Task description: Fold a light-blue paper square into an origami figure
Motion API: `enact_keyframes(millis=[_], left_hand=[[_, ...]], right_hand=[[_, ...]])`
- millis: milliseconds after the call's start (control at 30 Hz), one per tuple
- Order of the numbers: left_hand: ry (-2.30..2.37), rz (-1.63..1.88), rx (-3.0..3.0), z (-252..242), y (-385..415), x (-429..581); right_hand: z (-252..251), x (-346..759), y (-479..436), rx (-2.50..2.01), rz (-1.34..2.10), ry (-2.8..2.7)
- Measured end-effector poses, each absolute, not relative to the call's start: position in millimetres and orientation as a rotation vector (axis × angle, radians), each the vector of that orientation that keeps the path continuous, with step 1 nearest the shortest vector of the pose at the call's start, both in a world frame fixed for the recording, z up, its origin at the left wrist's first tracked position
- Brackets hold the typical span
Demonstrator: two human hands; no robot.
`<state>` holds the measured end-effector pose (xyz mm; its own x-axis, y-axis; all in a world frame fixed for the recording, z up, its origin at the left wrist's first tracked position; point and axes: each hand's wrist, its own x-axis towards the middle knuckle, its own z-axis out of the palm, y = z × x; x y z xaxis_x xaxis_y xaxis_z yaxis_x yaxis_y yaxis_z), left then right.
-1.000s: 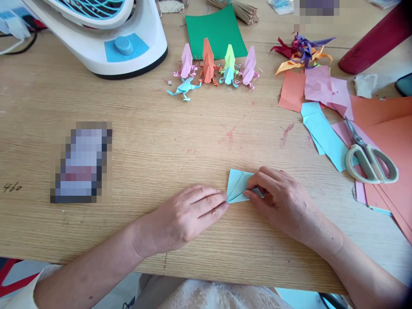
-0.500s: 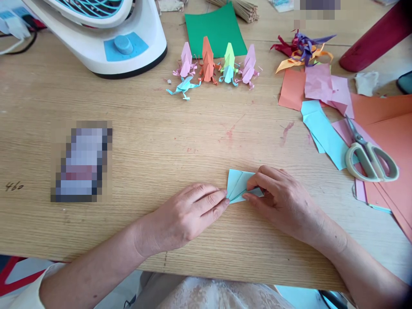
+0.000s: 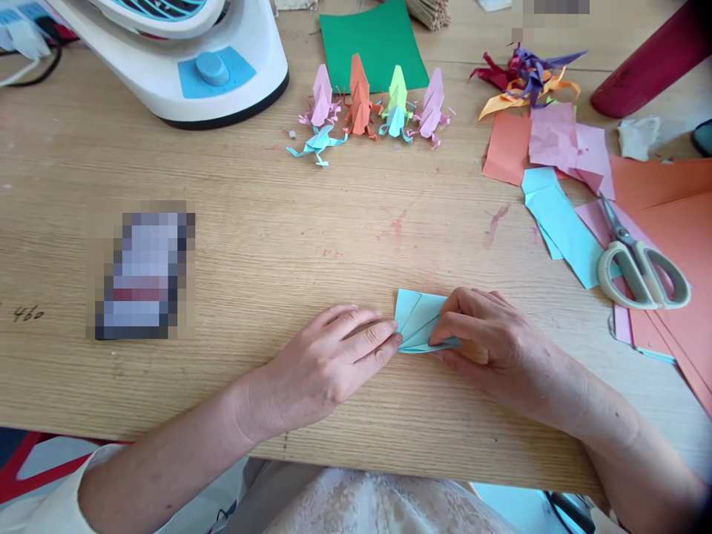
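A small sheet of light blue paper (image 3: 414,315) lies on the table in front of me, with crease lines and a folded lower edge. My left hand (image 3: 348,348) rests flat, its fingers stretched out and the tips touching the paper's left edge. At the right end of the paper, my right hand (image 3: 481,334) is closed, pinching the lower fold between thumb and fingers. The right fingers cover part of the paper, and the left thumb is hidden.
Several origami figures (image 3: 360,100) stand near a green sheet (image 3: 372,44). White-handled scissors (image 3: 639,271) lie on orange paper (image 3: 678,215) at right, beside blue strips (image 3: 564,222). A fan base (image 3: 222,81), a blurred phone (image 3: 142,274) and a red cylinder (image 3: 650,63) also occupy the table.
My right fingers have shifted down toward the paper's lower edge. The raised lower flap now lies flatter. My left hand remains at the left edge, and the view has tilted slightly.
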<state>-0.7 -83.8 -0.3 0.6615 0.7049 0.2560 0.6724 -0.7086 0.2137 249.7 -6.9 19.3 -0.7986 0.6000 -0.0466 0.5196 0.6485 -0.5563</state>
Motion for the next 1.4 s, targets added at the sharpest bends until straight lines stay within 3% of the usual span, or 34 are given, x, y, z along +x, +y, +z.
enact_keyframes(millis=[233,667,1400], left_hand=[[1.183,0.607,2.568,-2,-74,3],[1.196,0.698,2.444,0,-70,4],[1.192,0.722,2.413,-2,-71,3]], right_hand=[[20,251,-14,-0.746,0.748,-2.810],[12,250,-19,-0.812,0.599,-2.860],[14,248,-19,-0.788,0.733,-2.820]])
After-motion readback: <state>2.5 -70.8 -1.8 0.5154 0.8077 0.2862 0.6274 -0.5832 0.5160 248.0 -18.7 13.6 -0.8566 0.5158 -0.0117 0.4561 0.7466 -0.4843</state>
